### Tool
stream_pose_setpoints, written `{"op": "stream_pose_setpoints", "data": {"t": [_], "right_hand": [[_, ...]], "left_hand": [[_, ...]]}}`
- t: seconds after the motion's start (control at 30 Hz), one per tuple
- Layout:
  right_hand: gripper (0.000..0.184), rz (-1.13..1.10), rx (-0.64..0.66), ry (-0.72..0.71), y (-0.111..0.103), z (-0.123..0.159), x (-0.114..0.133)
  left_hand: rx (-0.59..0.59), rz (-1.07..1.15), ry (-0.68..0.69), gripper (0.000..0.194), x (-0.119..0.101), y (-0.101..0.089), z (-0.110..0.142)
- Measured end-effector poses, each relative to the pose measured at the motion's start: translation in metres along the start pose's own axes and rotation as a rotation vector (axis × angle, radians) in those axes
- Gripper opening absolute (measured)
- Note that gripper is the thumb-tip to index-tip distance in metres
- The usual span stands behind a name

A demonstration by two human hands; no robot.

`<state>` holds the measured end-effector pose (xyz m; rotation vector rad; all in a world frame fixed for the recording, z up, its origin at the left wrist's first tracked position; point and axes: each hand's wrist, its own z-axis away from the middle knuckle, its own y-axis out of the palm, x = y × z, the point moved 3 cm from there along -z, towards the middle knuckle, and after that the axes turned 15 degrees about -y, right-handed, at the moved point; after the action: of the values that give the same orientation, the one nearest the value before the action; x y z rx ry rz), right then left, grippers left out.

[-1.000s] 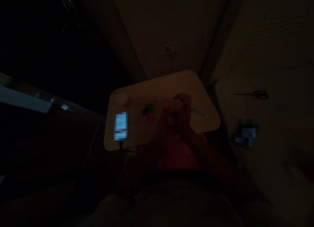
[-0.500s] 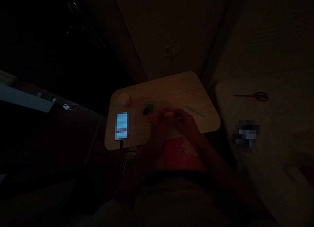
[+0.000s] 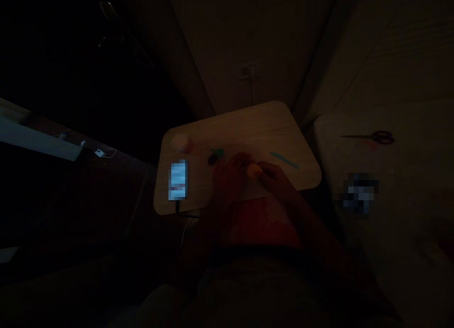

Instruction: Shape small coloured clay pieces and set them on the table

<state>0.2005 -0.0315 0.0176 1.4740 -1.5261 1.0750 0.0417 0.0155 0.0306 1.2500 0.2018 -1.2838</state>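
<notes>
The view is very dark and slightly blurred. My right hand (image 3: 271, 175) is closed on a small round orange-yellow piece (image 3: 254, 171), gripping it at its right side above the near half of the small wooden table (image 3: 244, 124). Left of it, my left hand (image 3: 229, 174) is low over the tabletop, its fingers pointing away from me; they are too dim and smeared to read. A dark lump (image 3: 213, 158) and a green piece (image 3: 218, 152) lie just beyond my left hand. To the right of my hands rests a teal flat stick, perhaps a plastic knife (image 3: 284, 160).
A lit phone (image 3: 178, 180), its screen pixelated, lies at the table's left with a cable at its near end. Behind it stands a pale round tub (image 3: 180, 142). Scissors (image 3: 376, 137) and a pixelated object (image 3: 361, 194) lie on the pale surface at right.
Both hands were together around the orange-yellow piece. Now my right hand has it, a little nearer and to the right, while my left hand has come away leftward, covering the red ring.
</notes>
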Motion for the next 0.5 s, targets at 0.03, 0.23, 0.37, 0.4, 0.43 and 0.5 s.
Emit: {"op": "stream_pose_setpoints", "data": {"t": [0.03, 0.23, 0.37, 0.4, 0.43, 0.5], "right_hand": [[0.035, 0.037, 0.027, -0.021, 0.0, -0.001, 0.002], [0.035, 0.239, 0.105, -0.174, 0.0, -0.004, -0.002], [0.035, 0.27, 0.094, -0.244, 0.0, -0.002, -0.007], [0.036, 0.275, 0.088, -0.249, 0.001, -0.002, -0.008], [0.036, 0.279, 0.079, -0.248, 0.001, -0.001, -0.009], [0.038, 0.279, 0.049, -0.228, 0.001, -0.001, -0.01]], "left_hand": [[-0.024, -0.132, 0.027, 0.043, 0.0, 0.0, 0.0], [-0.078, -0.792, 0.153, 0.016, 0.001, -0.003, 0.004], [-0.031, -0.915, 0.231, 0.02, 0.007, -0.004, 0.002], [-0.025, -0.91, 0.239, 0.022, 0.009, -0.004, -0.001], [-0.039, -0.89, 0.247, 0.024, 0.012, -0.005, -0.003], [-0.089, -0.838, 0.261, 0.028, 0.018, -0.006, -0.009]]}}
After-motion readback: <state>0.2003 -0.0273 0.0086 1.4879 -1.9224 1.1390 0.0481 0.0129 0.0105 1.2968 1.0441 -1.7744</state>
